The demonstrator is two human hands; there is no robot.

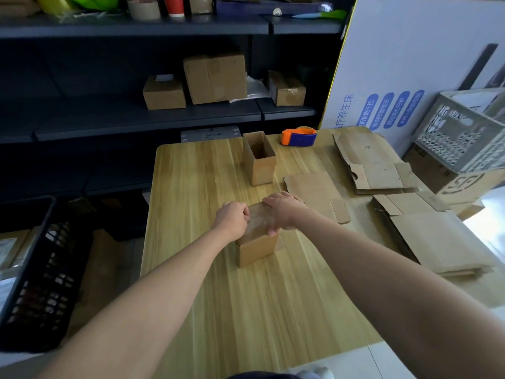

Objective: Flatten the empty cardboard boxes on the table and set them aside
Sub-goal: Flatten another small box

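Note:
A small closed cardboard box [257, 248] with clear tape across its top stands on the wooden table [202, 173]. My left hand [232, 220] sits at the box's top left edge with its fingers curled in on the tape. My right hand [284, 210] holds the top right side, thumb on the near edge. An open upright box [261, 166] stands farther back. Flattened cardboard lies to the right: one sheet [314, 190] just beyond my right hand, a pile [374, 162] at the back and a stack [437, 242] at the right edge.
An orange and blue tape dispenser [299, 135] lies at the table's far edge. A grey crate [461, 135] sits on a carton at the right. Dark shelves [147, 116] with brown boxes stand behind. A black crate [35, 272] is on the floor at the left.

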